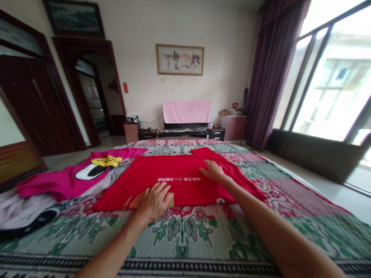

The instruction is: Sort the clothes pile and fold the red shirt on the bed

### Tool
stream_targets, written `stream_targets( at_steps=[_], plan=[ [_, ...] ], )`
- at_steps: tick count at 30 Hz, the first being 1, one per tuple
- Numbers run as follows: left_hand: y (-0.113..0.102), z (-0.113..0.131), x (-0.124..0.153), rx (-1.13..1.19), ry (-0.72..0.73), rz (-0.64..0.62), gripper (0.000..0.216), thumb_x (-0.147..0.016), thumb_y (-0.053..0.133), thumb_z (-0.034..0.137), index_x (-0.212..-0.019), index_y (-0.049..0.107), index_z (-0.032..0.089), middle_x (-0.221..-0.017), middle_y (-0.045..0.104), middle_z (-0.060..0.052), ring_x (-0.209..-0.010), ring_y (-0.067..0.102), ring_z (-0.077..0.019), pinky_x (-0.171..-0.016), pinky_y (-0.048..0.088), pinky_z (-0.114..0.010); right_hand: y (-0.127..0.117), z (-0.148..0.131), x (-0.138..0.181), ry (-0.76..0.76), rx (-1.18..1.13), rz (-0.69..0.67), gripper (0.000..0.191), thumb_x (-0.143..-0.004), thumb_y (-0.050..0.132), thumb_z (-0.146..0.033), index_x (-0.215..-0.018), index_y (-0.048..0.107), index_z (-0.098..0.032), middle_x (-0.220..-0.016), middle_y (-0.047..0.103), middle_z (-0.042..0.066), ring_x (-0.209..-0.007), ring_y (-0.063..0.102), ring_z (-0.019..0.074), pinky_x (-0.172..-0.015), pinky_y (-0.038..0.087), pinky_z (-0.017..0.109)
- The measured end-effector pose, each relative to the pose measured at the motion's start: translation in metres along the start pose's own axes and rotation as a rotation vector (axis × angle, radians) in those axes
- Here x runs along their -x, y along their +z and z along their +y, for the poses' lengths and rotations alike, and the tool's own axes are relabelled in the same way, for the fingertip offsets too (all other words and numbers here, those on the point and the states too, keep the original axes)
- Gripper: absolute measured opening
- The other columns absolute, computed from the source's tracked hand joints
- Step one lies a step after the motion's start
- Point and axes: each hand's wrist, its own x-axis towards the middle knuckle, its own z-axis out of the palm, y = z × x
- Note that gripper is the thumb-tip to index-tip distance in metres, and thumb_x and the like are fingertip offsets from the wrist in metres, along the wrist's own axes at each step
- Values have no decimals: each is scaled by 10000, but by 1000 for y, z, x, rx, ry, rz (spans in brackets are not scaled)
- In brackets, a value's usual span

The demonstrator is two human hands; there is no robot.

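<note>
A red T-shirt [162, 175] with white print lies spread flat on a floral bed cover [185, 235]. My left hand [155, 201] rests palm down on the shirt's near edge, fingers stretched out. My right hand [213, 171] lies flat further out on the shirt, near its right sleeve, fingers spread. Neither hand holds anything.
A magenta shirt [72, 175] with a yellow and white print lies to the left on a pile of pale and dark clothes [26, 214]. Beyond the bed stand a low dark TV stand [181, 134] with a pink cloth, a doorway at left and large windows at right.
</note>
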Motion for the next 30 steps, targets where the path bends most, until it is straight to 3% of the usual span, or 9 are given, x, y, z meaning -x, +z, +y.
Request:
stream_targets(
  at_steps=[3,6,11,16,21,25,30],
  plan=[
    [-5,4,2,26,-7,-1,437,-907,379,424,-1265,552,243,-1379,497,-70,-1266,427,-268,-1037,346,-485,13,-4,3,-50,56,-94,464,-871,431,-481,-1226,526,-198,-1387,456,125,-1245,414,318,-961,345,555],
    [-11,7,3,35,-12,-14,436,-912,364,424,-1271,540,251,-1384,491,-64,-1267,424,-266,-1035,347,-499,23,3,1,-69,85,-94,470,-879,384,-496,-1209,542,-202,-1383,458,126,-1256,409,327,-949,347,589],
    [-15,9,3,43,-5,9,413,-917,347,417,-1229,563,254,-1363,509,-55,-1239,443,-256,-1028,355,-509,30,17,-6,-52,-29,108,507,-857,420,-459,-1274,493,-181,-1370,472,150,-1233,461,309,-947,421,493],
    [-8,4,2,54,10,31,412,-912,359,427,-1236,556,266,-1366,502,-54,-1239,441,-260,-1026,357,-508,14,22,13,-145,-42,263,427,-866,409,-390,-1197,542,-154,-1220,593,158,-1088,583,287,-886,480,420],
    [-7,5,2,82,-3,55,447,-897,402,408,-1289,522,230,-1394,469,-80,-1271,415,-265,-1044,353,-469,-9,20,56,-314,-34,235,336,-867,401,-350,-1101,587,-196,-1119,653,121,-1016,623,257,-858,496,400],
    [-19,1,7,93,-14,70,458,-893,409,394,-1307,503,223,-1398,465,-80,-1281,408,-255,-1054,339,-457,-23,25,90,-349,4,169,331,-868,418,-355,-1089,608,-199,-1149,641,124,-1056,604,257,-897,471,414],
    [-34,-42,26,11,-123,1,405,-878,421,413,-1187,604,226,-1315,546,-93,-1226,466,-271,-1025,351,-484,-33,36,122,-277,-15,36,340,-859,450,-408,-1073,631,-215,-1188,626,110,-1081,584,254,-933,446,404]
  ],
)
